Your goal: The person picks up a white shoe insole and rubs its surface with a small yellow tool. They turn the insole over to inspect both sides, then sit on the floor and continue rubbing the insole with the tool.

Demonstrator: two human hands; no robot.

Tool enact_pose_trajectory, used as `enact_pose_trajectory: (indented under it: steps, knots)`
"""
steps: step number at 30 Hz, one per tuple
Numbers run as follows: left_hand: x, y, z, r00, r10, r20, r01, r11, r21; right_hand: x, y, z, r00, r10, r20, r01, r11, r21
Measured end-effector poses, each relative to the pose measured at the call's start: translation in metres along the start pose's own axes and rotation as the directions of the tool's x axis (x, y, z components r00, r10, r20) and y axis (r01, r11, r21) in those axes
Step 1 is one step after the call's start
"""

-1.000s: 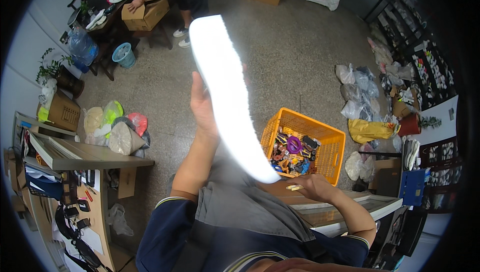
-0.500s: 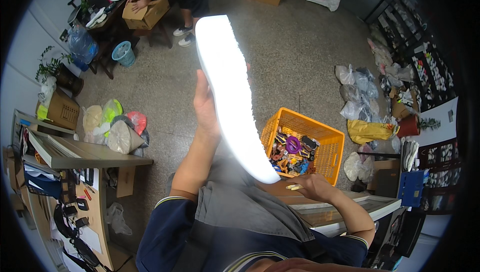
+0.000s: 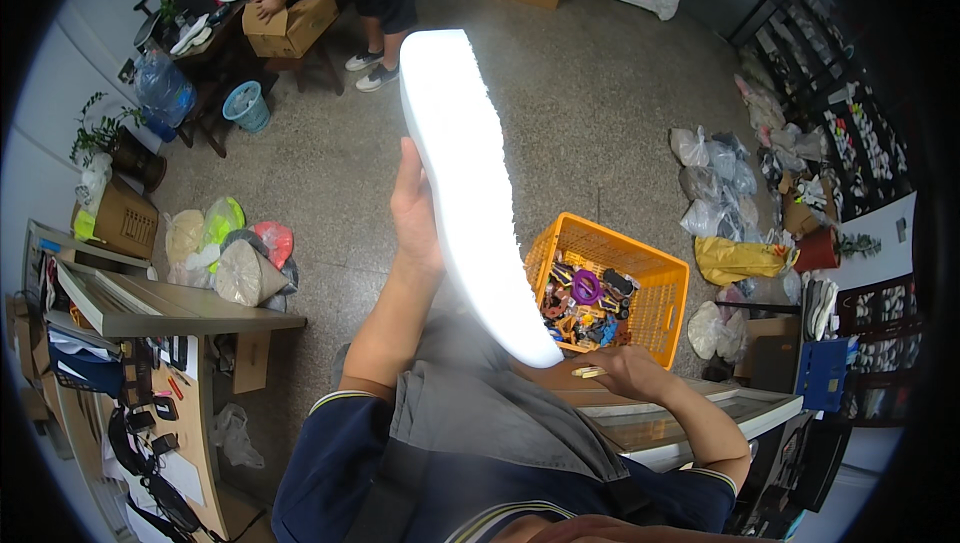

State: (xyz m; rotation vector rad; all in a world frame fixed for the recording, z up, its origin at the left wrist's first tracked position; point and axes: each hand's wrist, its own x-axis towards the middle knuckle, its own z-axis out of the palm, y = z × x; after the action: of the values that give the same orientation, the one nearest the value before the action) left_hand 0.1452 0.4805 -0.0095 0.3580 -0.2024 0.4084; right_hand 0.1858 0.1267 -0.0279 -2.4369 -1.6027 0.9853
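Held: While the long, curved, white sole-shaped piece (image 3: 462, 183) tilts from twelve to five o'clock, the half-closed left hand (image 3: 416, 215) clasps its nine-o'clock edge, fingers hidden.
Pinched: Near five o'clock, the curled right hand (image 3: 632, 373) grips a small pale-yellow object (image 3: 588, 372).
Risk: A slackening left thumb could drop the piece toward the slotted orange plastic basket (image 3: 662, 305), four o'clock.

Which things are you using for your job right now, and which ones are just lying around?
In use:
- White shoe sole, in the left hand
- Small yellowish thing, in the right hand; too small to tell what

Seem to be just lying about:
- Orange crate of mixed bits
- Blue bin
- Yellow sack
- Potted plant
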Motion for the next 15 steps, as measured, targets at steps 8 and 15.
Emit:
enact_pose_trajectory:
  steps: [8, 15]
  knots:
    - [0.0010, -0.0005, 0.0025, 1.000, 0.000, 0.028, 0.000, 1.000, 0.004, 0.0007, -0.0004, -0.0021, 0.998, 0.021, 0.053, -0.020, 1.000, -0.018]
    - [0.0002, -0.0014, -0.0016, 1.000, -0.014, 0.026, 0.015, 1.000, -0.020, 0.0010, -0.0004, -0.0006, 1.000, 0.018, 0.026, -0.018, 1.000, 0.004]
